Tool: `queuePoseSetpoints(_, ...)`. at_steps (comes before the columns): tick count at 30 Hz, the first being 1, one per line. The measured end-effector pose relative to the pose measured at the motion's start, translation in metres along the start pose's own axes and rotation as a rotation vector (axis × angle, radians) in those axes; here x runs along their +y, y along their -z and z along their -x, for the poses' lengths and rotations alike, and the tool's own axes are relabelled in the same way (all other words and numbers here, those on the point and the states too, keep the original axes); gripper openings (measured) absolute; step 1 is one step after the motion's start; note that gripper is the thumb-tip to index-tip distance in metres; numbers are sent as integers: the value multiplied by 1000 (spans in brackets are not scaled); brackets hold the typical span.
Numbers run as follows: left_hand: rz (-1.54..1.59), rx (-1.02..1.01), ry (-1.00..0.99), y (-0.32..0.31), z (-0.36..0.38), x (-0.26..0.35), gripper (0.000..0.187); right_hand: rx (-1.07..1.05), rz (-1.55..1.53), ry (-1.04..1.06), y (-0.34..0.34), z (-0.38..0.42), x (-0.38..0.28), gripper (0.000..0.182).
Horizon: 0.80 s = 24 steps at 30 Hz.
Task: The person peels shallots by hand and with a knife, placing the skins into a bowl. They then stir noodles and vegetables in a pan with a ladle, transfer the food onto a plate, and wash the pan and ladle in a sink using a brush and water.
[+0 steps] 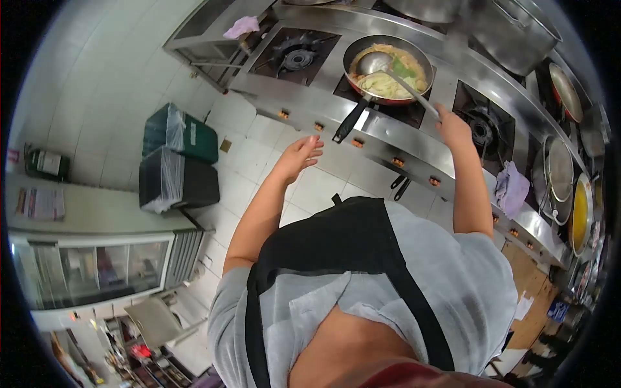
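A frying pan (350,74) with a black handle (352,121) sits on a stove burner, holding orange-yellow food (372,86) with a green patch. My right hand (454,127) is closed round the handle of a metal ladle (375,63), whose bowl rests in the food. Left of the pan handle, my left hand (300,157) is in the air with its fingers loosely stretched, touching nothing. The pan handle points towards me, apart from both hands.
Bare burners (298,59) flank the pan. Large pots (514,35) stand at the back right. A purple cloth (511,189) hangs on the stove's right front edge. Bins (181,132) stand at the left, near a glass-door fridge (97,265).
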<state>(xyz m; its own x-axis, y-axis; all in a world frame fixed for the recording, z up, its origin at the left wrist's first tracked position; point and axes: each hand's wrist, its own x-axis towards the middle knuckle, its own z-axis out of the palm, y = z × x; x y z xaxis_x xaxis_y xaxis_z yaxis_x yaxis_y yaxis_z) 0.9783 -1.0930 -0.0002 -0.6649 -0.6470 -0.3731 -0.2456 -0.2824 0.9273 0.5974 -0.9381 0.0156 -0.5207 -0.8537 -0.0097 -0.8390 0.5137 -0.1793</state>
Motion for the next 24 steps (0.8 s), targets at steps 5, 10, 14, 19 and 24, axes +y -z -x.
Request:
queuePoseSetpoints(5,246,-237,179,-49,-89,31,64,23,-348,-119,-24,30,-37,48)
queuePoseSetpoints(10,258,-337,317,-41,-88,41,26,132,-673,-202,-17,72,-73,46)
queuePoseSetpoints(14,-13,-464,336,4,-166,38,34,167,-752,-403,5,89,-129,37)
queuePoseSetpoints(19,13,-542,313,39,-150,50,33,418,-685,-410,-7,108,-176,28)
queuePoseSetpoints(24,-78,-694,347,45,-202,56,26,282,-767,-690,-21,91,-199,29)
